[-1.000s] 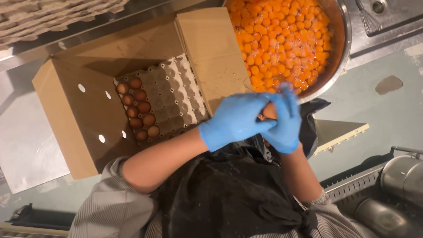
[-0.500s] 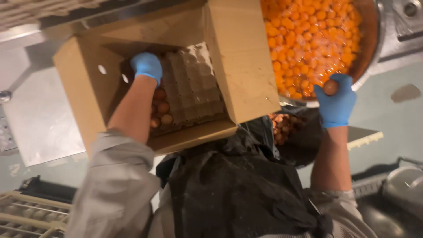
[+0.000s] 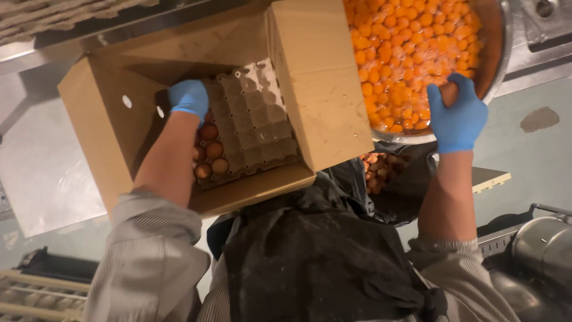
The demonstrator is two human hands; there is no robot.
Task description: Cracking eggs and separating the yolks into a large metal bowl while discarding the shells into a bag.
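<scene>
Both hands are in blue gloves here. The left hand (image 3: 189,98) is down inside the open cardboard box (image 3: 107,119), fingers curled over the row of brown eggs (image 3: 210,149) at the near edge of the grey egg tray (image 3: 256,128). It's knuckles-up to the camera, so I honestly can't tell if it's got an egg pinched under there or is just touching them. Just below that hand, toward the body, a handful of eggs sit in their cups; everything off to its right on the tray is empty sockets.

The right hand (image 3: 456,116) is up at the near rim of the big metal bowl (image 3: 503,53), closed around a brown egg (image 3: 448,94) that pokes out the top of the fist, right at the bowl's edge. Just beyond the fingers the bowl is packed with orange yolks (image 3: 411,48). Left of this hand is the box's raised flap (image 3: 319,83), which sits between the two hands. Below the wrist there's a black bag with broken eggshells (image 3: 378,170) in it, tucked against the dark apron (image 3: 310,262).

Far right, past the elbow, some round steel pot (image 3: 545,247) thing.
</scene>
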